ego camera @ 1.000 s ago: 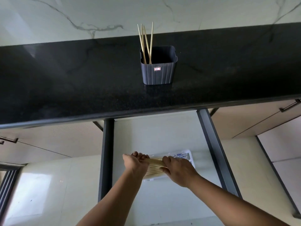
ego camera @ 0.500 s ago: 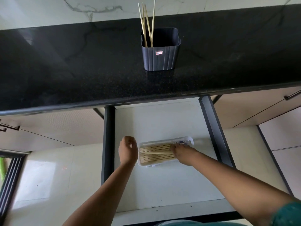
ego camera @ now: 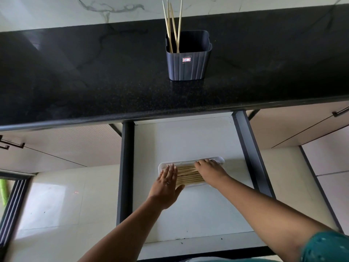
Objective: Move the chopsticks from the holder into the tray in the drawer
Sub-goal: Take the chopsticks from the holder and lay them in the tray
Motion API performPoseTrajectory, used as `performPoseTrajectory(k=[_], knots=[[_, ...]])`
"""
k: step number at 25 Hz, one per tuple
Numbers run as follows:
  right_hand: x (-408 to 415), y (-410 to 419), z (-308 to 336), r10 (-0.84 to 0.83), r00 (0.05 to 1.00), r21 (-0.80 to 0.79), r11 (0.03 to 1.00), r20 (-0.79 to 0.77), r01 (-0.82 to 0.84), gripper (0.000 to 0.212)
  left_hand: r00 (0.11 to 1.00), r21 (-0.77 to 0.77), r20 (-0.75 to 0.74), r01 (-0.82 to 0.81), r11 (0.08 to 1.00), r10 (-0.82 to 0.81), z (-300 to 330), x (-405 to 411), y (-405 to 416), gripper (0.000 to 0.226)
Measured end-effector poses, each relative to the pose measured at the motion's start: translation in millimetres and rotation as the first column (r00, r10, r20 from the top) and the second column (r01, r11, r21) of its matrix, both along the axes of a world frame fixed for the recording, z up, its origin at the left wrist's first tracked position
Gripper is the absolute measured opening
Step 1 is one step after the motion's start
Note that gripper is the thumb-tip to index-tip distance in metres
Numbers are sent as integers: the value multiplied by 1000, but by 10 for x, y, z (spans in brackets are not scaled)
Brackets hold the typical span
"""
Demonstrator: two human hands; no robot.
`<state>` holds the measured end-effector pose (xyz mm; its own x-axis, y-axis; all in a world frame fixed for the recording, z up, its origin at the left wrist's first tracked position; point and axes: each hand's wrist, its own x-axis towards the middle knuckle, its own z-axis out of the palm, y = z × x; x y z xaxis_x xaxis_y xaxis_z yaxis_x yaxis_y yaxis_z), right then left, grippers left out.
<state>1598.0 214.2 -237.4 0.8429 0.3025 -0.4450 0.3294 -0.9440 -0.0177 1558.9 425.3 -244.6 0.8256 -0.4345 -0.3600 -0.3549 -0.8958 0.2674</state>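
Note:
A dark grey holder (ego camera: 188, 57) stands on the black counter with several wooden chopsticks (ego camera: 172, 25) leaning in its left side. Below, in the pulled-out white drawer (ego camera: 188, 140), a white tray (ego camera: 219, 159) holds several chopsticks (ego camera: 188, 175) lying side by side. My left hand (ego camera: 167, 184) lies flat with straight fingers over the tray's left end. My right hand (ego camera: 209, 170) rests flat on the right part of the chopsticks in the tray and hides that end of it.
The black granite counter (ego camera: 94, 82) overhangs the drawer's back. Dark drawer rails (ego camera: 125, 167) run along both sides. Closed cabinet fronts with dark handles (ego camera: 340, 111) flank the drawer. A glossy tiled floor (ego camera: 56, 195) lies to the left.
Both hands let go of the bundle of chopsticks they held over the tray. The bundle now lies in the tray, and both hands have opened flat on it.

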Motion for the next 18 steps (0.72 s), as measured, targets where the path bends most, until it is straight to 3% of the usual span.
performPoseTrajectory(k=[3, 7, 12, 18], knots=[[-30, -48, -26, -33, 999, 52, 998, 16, 32, 46, 1000, 69, -17, 13, 998, -12, 1, -5, -19, 77], [-188, -119, -58, -256, 966, 271, 932, 22, 241, 26, 997, 104, -69, 49, 993, -42, -35, -7, -60, 82], [-477, -41, -141, -293, 952, 279, 910, -89, 306, 52, 994, 192, -91, 74, 979, -57, -81, 7, -112, 90], [-318, -14, 93, -308, 939, 346, 907, 154, 241, 32, 994, 82, 93, 48, 995, -55, 82, 137, -178, 70]])
